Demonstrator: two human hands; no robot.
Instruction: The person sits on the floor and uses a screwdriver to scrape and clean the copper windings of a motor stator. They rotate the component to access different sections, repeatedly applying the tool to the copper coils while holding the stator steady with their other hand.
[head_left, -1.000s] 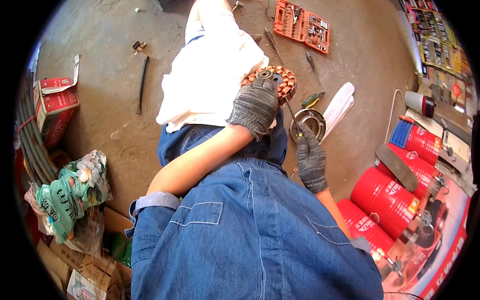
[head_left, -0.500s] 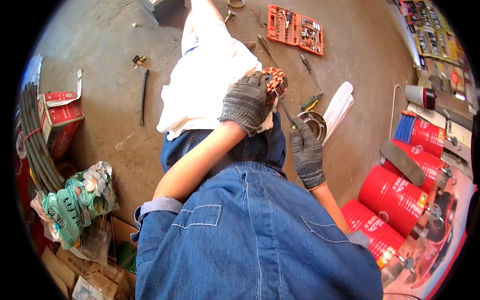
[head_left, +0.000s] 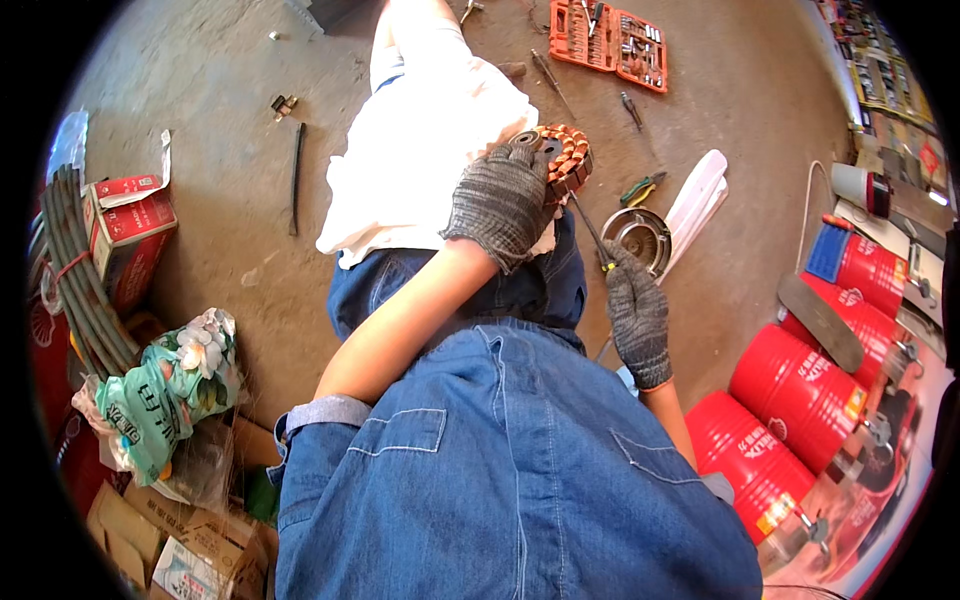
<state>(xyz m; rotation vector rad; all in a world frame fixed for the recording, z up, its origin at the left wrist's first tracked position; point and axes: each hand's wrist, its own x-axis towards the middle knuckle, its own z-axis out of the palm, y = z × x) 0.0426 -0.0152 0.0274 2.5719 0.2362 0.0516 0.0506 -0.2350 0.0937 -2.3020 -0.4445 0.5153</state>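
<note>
My left hand (head_left: 497, 205), in a grey knit glove, grips a round motor stator (head_left: 571, 151) with copper windings and a metal bearing at its centre, held over a white cloth (head_left: 420, 160) on my lap. My right hand (head_left: 636, 310), also gloved, is closed on the handle of a long thin screwdriver (head_left: 586, 225), whose shaft reaches up to the stator's lower rim. Just beyond that hand lie a round metal housing (head_left: 652, 228), white fan blades (head_left: 697, 200) and green-handled pliers (head_left: 643, 188).
An orange socket set (head_left: 640, 60) and loose tools lie on the concrete floor (head_left: 230, 200) ahead. At left are coiled hoses (head_left: 80, 260), a red box (head_left: 130, 240), a plastic bag (head_left: 160, 420) and cardboard. Red drums (head_left: 795, 385) and shelves (head_left: 880, 60) line the right side.
The stator tipped edge-on half a second ago and now shows its face again. Both hands shifted slightly, the right one toward the right, still on the screwdriver.
</note>
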